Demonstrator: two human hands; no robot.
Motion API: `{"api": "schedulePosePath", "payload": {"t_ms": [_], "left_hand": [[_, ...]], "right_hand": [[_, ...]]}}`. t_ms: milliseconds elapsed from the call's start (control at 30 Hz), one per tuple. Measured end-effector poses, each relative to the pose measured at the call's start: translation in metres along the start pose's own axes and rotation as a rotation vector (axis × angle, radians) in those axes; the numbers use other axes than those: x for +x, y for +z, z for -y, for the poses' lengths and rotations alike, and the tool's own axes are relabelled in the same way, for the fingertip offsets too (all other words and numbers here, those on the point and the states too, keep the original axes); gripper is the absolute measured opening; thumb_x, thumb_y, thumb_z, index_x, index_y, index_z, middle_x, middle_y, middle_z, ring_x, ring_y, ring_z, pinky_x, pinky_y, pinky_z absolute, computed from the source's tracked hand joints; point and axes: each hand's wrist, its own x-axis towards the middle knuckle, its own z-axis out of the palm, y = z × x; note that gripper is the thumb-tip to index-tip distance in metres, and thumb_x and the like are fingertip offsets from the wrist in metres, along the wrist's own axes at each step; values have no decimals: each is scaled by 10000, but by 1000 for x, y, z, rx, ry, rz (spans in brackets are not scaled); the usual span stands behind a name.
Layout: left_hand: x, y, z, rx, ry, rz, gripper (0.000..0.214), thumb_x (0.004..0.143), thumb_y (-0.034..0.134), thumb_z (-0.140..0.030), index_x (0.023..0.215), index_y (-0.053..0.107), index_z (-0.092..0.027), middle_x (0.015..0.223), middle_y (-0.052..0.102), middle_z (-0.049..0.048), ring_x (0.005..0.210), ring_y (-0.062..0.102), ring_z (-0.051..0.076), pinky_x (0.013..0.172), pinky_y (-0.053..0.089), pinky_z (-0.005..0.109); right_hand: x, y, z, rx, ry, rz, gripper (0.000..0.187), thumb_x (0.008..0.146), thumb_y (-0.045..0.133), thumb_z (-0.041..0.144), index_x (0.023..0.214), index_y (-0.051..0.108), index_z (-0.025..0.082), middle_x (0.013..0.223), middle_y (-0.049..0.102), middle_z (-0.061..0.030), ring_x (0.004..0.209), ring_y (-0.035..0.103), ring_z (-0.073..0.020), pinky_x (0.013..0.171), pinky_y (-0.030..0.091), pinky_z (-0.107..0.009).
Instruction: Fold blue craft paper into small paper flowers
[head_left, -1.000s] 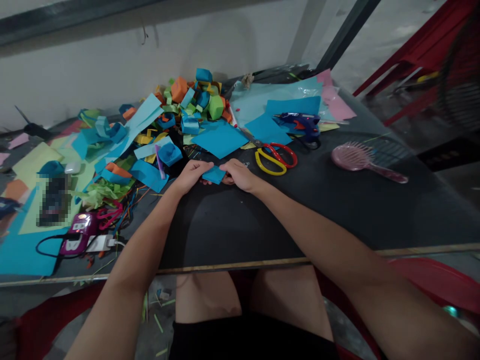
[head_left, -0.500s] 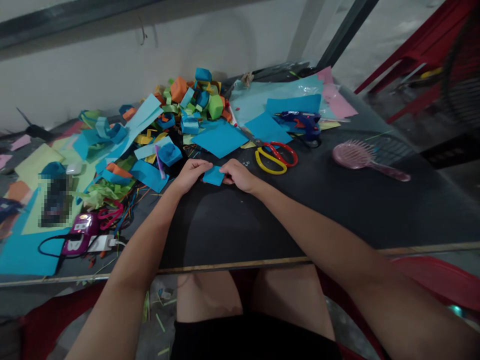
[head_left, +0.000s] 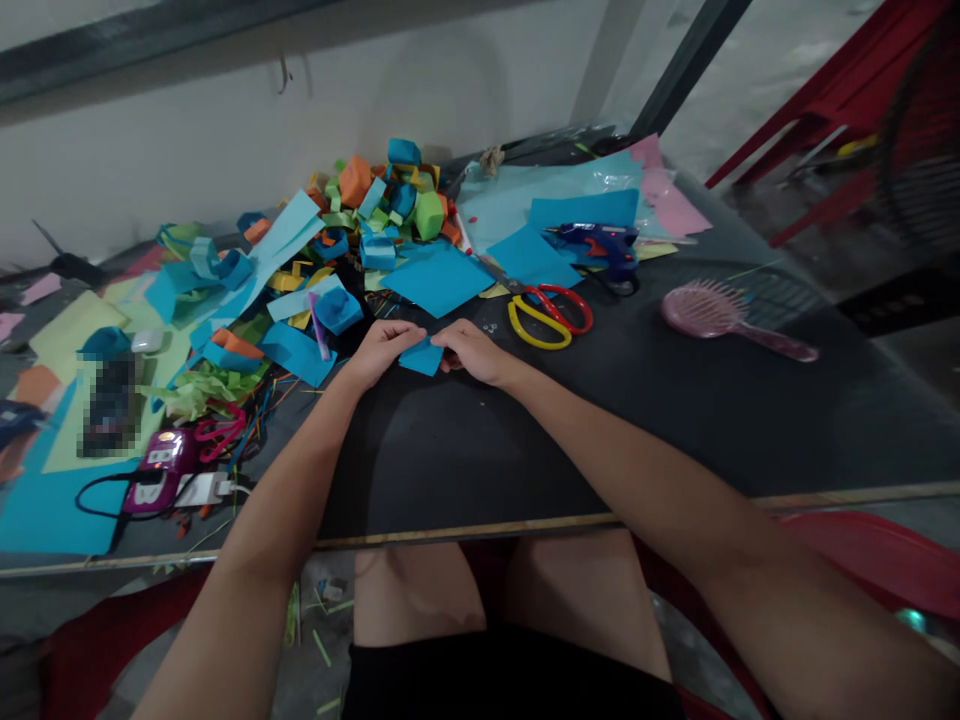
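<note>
A small folded piece of blue paper (head_left: 421, 357) lies on the black tabletop (head_left: 600, 420) between my two hands. My left hand (head_left: 381, 350) pinches its left side with curled fingers. My right hand (head_left: 474, 350) presses and grips its right side, fingers closed on the paper. Both forearms reach out from the near edge of the table.
Yellow and red scissors (head_left: 549, 313) lie just right of my right hand. A blue glue gun (head_left: 600, 246), blue paper sheets (head_left: 439, 277) and a pile of folded coloured paper pieces (head_left: 382, 205) sit behind. A pink hairbrush (head_left: 724, 317) lies at right, a purple device (head_left: 161, 465) with a cable at left.
The blue paper has shifted slightly between my fingers and its near corner now points down. Both hands stay in the same spot.
</note>
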Motion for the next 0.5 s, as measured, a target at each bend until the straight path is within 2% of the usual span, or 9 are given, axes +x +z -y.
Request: {"api": "schedulePosePath", "payload": {"t_ms": [233,500], "left_hand": [[-1,-7,-3,79,15,131,386,727,746,-525,703,721,-140,590,596,-14,540,453,73,523,347,215],[-2,-9,-3,152,13,138,402,732,738,-542,697,731,-141,539,563,-19,493,405,67,485,296,217]], "right_hand": [[-2,0,-1,-65,-80,26,370,752,520,301,406,508,171,385,495,2,388,377,-66,441,251,-230],[-3,1,5,-4,12,71,355,749,465,216,400,514,170,370,488,-8,379,381,-76,434,276,-221]]}}
